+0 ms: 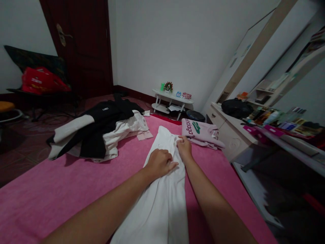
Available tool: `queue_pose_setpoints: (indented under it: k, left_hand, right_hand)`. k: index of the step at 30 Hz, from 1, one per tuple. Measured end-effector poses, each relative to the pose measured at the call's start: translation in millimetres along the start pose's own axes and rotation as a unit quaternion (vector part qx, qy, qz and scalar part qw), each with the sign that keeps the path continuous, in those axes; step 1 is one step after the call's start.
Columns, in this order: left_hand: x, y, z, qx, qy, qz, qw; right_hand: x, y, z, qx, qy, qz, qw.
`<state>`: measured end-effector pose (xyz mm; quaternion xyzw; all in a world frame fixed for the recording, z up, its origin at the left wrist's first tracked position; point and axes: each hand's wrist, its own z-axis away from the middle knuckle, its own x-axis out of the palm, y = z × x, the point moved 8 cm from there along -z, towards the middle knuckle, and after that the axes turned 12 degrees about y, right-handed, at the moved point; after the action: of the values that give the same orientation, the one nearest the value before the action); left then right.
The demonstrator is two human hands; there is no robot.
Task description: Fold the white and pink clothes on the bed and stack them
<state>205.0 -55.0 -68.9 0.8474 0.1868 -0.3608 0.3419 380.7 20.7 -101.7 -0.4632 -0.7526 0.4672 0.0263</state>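
A long white garment point(165, 200) lies lengthwise on the pink bedspread point(83, 189), its far part wrinkled; its exact kind is unclear. My left hand point(161, 163) rests on the upper middle of it, fingers curled into the cloth and thumb pointing right. Farther up, my right hand point(185, 147), with a ring on one finger, grips the garment's right edge between bent fingers and thumb. Just beyond that hand sits a folded pale pink sweatshirt point(203, 133) with dark lettering and a green print.
Left of the garment, black and white clothes point(101, 125) lie heaped at the bed's edge, near a small pink card-like piece point(145, 135). A low white table point(172, 96) stands by the wall. Along the right is a dresser point(228, 135) with bottles; a red bag point(42, 80) sits on a chair.
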Motion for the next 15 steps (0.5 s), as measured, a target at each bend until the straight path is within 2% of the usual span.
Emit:
queue_pose_setpoints:
  k: [4, 8, 10, 12, 15]
  left_hand:
    - [9.1, 1.4, 5.6, -0.046, -0.052, -0.058, 0.996]
    - [13.2, -5.1, 9.0, -0.104, -0.067, -0.127, 0.984]
    - [13.2, -4.9, 9.1, -0.11, -0.073, -0.133, 0.982]
    - [10.4, -1.9, 7.8, -0.102, -0.066, -0.119, 0.985]
    - [-0.3, 5.2, 4.2, -0.086, -0.014, -0.068, 0.994]
  right_hand:
    - [15.5, 5.5, -24.0, 0.007, -0.043, 0.022, 0.999]
    - [29.5, 8.6, -31.0, 0.012, -0.067, 0.025, 0.997]
    - [32.2, 11.8, -32.0, 0.026, -0.061, 0.024, 0.997]
    - [31.0, 16.1, -34.2, 0.045, -0.047, 0.021, 0.998]
    - [23.0, 22.4, -41.2, 0.072, -0.011, 0.014, 0.997]
